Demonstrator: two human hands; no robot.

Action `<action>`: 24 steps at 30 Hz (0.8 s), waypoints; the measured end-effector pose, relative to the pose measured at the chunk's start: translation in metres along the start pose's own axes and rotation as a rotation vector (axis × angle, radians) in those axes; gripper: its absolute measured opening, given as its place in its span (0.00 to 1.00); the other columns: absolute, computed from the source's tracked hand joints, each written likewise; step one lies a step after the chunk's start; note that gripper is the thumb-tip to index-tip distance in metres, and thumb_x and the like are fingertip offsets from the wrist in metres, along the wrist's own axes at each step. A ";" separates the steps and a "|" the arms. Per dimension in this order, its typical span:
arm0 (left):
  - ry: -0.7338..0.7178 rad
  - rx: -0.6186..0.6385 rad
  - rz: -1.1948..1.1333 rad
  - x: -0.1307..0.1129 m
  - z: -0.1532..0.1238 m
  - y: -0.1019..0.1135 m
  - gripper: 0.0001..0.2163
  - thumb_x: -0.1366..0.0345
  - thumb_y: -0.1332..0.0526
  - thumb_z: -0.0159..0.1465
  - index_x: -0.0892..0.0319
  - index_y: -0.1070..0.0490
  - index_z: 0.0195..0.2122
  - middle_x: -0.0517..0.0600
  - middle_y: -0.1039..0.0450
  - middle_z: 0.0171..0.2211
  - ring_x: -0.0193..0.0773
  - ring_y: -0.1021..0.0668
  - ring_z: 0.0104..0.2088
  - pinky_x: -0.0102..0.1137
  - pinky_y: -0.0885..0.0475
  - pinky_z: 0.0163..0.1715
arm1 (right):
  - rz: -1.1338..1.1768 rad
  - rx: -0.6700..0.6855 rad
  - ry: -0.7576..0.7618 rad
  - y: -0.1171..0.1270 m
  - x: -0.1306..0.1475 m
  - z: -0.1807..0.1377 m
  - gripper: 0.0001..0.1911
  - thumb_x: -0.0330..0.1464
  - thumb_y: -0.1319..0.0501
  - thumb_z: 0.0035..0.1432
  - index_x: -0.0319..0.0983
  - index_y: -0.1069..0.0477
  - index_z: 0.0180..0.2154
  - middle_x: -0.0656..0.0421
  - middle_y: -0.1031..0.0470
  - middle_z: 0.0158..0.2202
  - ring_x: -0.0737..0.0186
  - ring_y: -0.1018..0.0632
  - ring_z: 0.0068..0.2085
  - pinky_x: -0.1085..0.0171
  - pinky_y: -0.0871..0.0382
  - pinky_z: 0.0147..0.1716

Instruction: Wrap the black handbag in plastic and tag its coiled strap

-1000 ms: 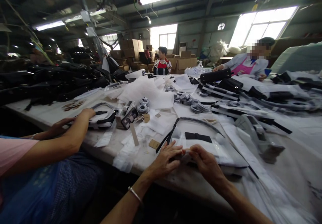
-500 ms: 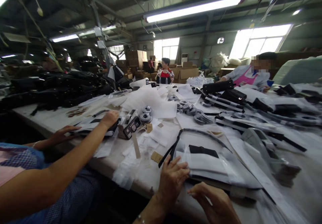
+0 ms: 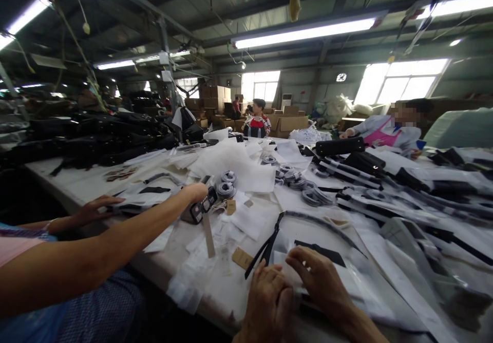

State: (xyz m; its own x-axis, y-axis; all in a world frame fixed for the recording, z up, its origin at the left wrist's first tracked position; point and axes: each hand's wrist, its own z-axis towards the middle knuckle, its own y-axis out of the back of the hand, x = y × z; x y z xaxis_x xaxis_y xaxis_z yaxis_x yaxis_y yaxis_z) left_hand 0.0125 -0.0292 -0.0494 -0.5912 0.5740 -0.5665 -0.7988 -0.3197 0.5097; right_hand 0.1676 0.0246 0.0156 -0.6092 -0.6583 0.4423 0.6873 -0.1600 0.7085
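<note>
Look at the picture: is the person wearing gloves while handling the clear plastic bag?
No, both the left hand and right hand rest bare on the clear plastic bag.

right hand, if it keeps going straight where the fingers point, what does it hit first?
The right hand points up and left across a clear plastic bag, toward the black strap lying by the left hand. Probably the strap comes first, though depth is hard to judge from this one view.

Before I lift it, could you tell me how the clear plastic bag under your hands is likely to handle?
The clear plastic bag looks thin and glossy, so probably floppy, light and slippery. The left hand and right hand press its near edge; the black strap inside may shift.
</note>
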 end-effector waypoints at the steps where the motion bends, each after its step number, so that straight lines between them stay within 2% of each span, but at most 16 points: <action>1: 0.018 -0.008 0.002 -0.001 0.001 -0.002 0.06 0.67 0.46 0.65 0.53 0.30 0.35 0.49 0.24 0.35 0.48 0.22 0.46 0.55 0.31 0.56 | -0.029 0.022 -0.018 -0.002 -0.005 0.002 0.12 0.37 0.43 0.66 0.44 0.28 0.30 0.61 0.23 0.29 0.59 0.21 0.31 0.64 0.29 0.32; 3: 0.038 -0.066 0.028 0.000 0.004 -0.008 0.02 0.67 0.42 0.62 0.53 0.32 0.32 0.49 0.24 0.33 0.48 0.21 0.42 0.54 0.29 0.54 | -0.083 0.055 -0.053 -0.006 -0.015 0.002 0.10 0.34 0.41 0.64 0.44 0.28 0.29 0.61 0.23 0.28 0.58 0.22 0.31 0.63 0.30 0.31; 7: 0.059 -0.191 0.155 0.003 0.012 -0.022 0.07 0.72 0.41 0.57 0.54 0.38 0.26 0.48 0.29 0.26 0.44 0.23 0.31 0.47 0.26 0.44 | -0.115 0.157 -0.150 -0.010 -0.028 0.001 0.06 0.31 0.39 0.60 0.43 0.27 0.29 0.61 0.23 0.28 0.57 0.22 0.32 0.62 0.31 0.34; 11: 0.092 -0.170 0.316 -0.006 0.018 -0.019 0.10 0.77 0.42 0.55 0.55 0.41 0.25 0.46 0.33 0.24 0.41 0.26 0.28 0.36 0.29 0.33 | -0.078 0.292 -0.296 -0.003 -0.022 0.005 0.07 0.32 0.40 0.59 0.42 0.27 0.29 0.60 0.23 0.31 0.58 0.22 0.35 0.62 0.33 0.37; 15: 0.113 -0.107 0.362 -0.016 0.023 -0.009 0.11 0.78 0.42 0.57 0.56 0.41 0.24 0.45 0.33 0.24 0.38 0.28 0.29 0.32 0.33 0.32 | -0.029 0.349 -0.395 0.003 -0.014 0.012 0.07 0.32 0.40 0.59 0.41 0.26 0.29 0.59 0.23 0.33 0.59 0.23 0.37 0.63 0.36 0.39; 21: 0.132 -0.057 0.377 -0.017 0.030 -0.002 0.10 0.78 0.41 0.59 0.56 0.38 0.26 0.44 0.33 0.24 0.36 0.28 0.27 0.31 0.33 0.29 | -0.050 0.335 -0.446 0.000 -0.012 0.010 0.06 0.32 0.39 0.59 0.42 0.26 0.30 0.60 0.23 0.34 0.60 0.23 0.38 0.64 0.38 0.38; 23: 0.061 -0.064 0.372 -0.019 0.030 0.002 0.08 0.77 0.42 0.62 0.57 0.36 0.29 0.45 0.30 0.27 0.37 0.27 0.29 0.31 0.31 0.32 | -0.057 0.333 -0.448 0.000 -0.011 0.010 0.05 0.32 0.39 0.58 0.42 0.26 0.30 0.60 0.23 0.34 0.61 0.24 0.37 0.65 0.38 0.37; 24: -0.008 -0.073 0.364 -0.021 0.029 0.004 0.07 0.76 0.43 0.63 0.57 0.34 0.31 0.47 0.28 0.30 0.37 0.25 0.31 0.32 0.29 0.36 | -0.061 0.332 -0.447 0.000 -0.011 0.010 0.05 0.32 0.39 0.58 0.42 0.26 0.30 0.60 0.23 0.34 0.61 0.24 0.37 0.65 0.39 0.37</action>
State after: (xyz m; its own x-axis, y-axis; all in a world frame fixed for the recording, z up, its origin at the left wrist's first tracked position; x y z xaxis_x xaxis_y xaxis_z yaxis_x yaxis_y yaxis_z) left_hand 0.0246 -0.0206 -0.0167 -0.8372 0.4190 -0.3516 -0.5428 -0.5569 0.6287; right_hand 0.1701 0.0392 0.0170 -0.8019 -0.2675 0.5343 0.5284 0.1000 0.8431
